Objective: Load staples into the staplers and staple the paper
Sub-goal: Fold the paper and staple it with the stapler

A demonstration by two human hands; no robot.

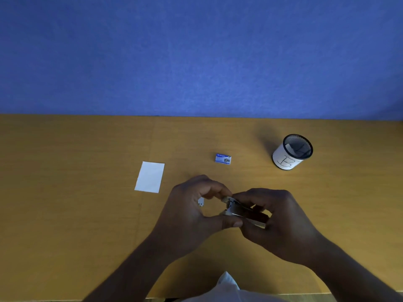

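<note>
A small metal stapler [238, 209] is held just above the wooden table, in front of me. My right hand [281, 221] grips its body from the right, fingers curled round it. My left hand [192, 212] pinches its left end, thumb underneath and fingertips on top. A white sheet of paper [150, 177] lies flat to the left. A small blue staple box [222, 158] lies behind the hands. A tiny white piece [200, 202] shows on the table inside the curl of my left hand; I cannot tell what it is.
A black mesh pen cup [292, 151] with a white label marked "B" stands at the back right. A blue wall rises behind the table [65, 214]. The table's near edge runs by my body at the bottom.
</note>
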